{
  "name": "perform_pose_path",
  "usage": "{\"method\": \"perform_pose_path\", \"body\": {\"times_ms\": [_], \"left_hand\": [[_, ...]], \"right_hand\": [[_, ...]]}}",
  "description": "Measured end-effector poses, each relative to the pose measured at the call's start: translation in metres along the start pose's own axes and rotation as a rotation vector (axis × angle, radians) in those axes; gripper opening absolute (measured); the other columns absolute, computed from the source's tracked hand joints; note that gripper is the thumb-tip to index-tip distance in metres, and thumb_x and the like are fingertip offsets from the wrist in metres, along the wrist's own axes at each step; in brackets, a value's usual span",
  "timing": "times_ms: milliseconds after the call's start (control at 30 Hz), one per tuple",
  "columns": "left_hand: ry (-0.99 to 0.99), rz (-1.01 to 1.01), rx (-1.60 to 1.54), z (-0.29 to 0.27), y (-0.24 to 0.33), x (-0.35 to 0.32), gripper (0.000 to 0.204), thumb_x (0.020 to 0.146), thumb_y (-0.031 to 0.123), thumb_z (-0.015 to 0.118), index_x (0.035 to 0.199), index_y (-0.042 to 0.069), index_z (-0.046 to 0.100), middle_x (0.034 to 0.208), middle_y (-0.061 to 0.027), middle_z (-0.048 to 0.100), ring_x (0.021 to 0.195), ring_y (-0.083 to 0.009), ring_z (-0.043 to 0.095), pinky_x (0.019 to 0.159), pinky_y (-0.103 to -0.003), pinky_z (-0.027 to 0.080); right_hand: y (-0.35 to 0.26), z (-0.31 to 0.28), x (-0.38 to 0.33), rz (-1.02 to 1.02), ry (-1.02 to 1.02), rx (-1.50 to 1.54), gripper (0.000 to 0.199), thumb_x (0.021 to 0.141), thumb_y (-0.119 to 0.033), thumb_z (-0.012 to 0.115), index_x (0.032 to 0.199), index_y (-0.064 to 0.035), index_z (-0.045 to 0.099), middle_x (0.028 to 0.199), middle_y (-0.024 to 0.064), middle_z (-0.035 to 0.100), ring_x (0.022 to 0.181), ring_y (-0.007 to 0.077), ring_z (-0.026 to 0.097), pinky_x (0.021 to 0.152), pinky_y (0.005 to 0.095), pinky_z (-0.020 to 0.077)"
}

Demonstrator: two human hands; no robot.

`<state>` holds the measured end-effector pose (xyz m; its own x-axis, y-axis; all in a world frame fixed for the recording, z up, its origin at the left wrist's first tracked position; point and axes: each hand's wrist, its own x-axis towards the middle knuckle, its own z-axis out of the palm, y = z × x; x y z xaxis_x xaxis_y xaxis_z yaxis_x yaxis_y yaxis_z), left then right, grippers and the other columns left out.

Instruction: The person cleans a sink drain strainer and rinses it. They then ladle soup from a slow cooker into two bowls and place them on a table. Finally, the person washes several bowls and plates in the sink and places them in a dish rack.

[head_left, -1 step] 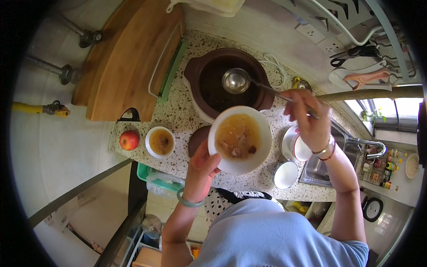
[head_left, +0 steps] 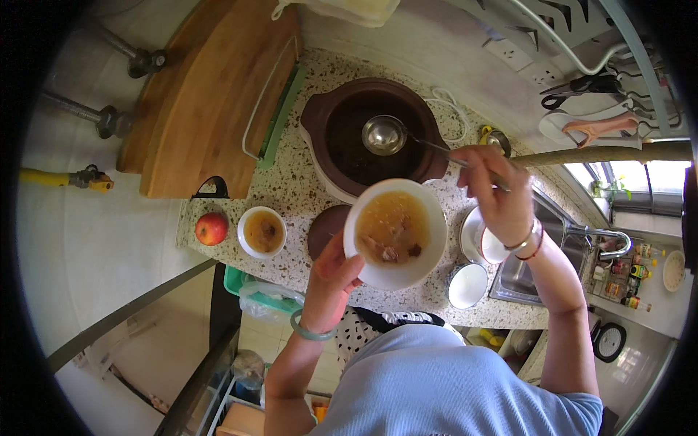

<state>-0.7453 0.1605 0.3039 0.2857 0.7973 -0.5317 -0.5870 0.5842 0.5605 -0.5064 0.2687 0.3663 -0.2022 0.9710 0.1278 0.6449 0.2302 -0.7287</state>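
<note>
bowl, white, round, brown soup, chunks

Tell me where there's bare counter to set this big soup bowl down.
Barest patch: speckled counter between the wooden board, dark pot and small filled bowl. Crowded right of the big bowl: cups and sink.

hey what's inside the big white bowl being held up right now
The white bowl in the left hand holds brownish broth with a few darker chunks near its lower side. What lies below the cloudy surface cannot be seen.
</note>
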Motion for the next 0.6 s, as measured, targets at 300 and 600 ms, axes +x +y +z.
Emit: {"method": "perform_pose_path", "body": {"times_ms": [300,600], "left_hand": [[0.027,-0.11,0.007,-0.008,-0.015,-0.007,0.056,0.086,0.01,0.059,0.138,0.006,0.04,0.109,0.0037,0.059,0.079,0.0023,0.049,0.059,-0.014,0.036],[0.049,-0.109,-0.04,-0.005,-0.008,-0.004,0.06,0.084,0.005,0.06,0.14,0.002,0.037,0.117,-0.0004,0.058,0.089,-0.0015,0.054,0.066,-0.015,0.042]], "right_hand": [[0.018,0.05,0.019,-0.363,0.006,-0.235,0.008,0.084,-0.008,0.062,0.086,-0.0025,0.057,0.068,0.0112,0.06,0.06,0.0284,0.061,0.05,0.0371,0.0486],[0.017,0.058,0.013,-0.157,-0.08,-0.087,0.006,0.086,-0.008,0.059,0.088,-0.002,0.059,0.068,0.0141,0.061,0.06,0.031,0.061,0.051,0.038,0.0489]]}}
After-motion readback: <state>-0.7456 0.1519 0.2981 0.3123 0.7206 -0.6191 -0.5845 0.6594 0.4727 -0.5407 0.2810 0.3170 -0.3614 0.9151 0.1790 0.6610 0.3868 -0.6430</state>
